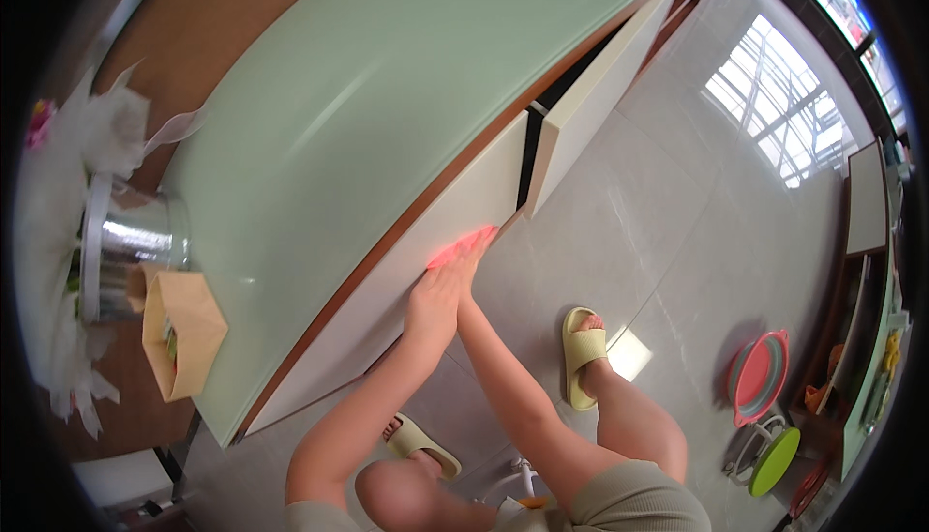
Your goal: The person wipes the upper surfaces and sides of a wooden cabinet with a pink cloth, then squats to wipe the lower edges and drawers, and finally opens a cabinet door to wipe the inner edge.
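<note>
A bright pink cloth [459,247] lies against the white front panel [475,187] of a low cabinet. My right hand [472,265] presses on it with the fingers stretched flat along its lower side. My left hand [434,303] is right beside the right hand, its fingertips at the cloth's lower left edge; the exact grip of both hands is partly hidden. Above the panel runs a brown wooden edge [392,234], topped by a pale green glass surface [348,140]. Just beyond the cloth, a neighbouring white door or drawer front [599,89] stands ajar, with a dark gap behind it.
On the left are a wrapped flower bouquet [109,133], a clear bucket [141,227] and a brown paper bag [185,336]. Grey floor tiles [653,241] extend rightward, carrying a pink collapsible basin [758,379] and a green-topped stool [775,461]. A shelf unit [864,263] borders the far right.
</note>
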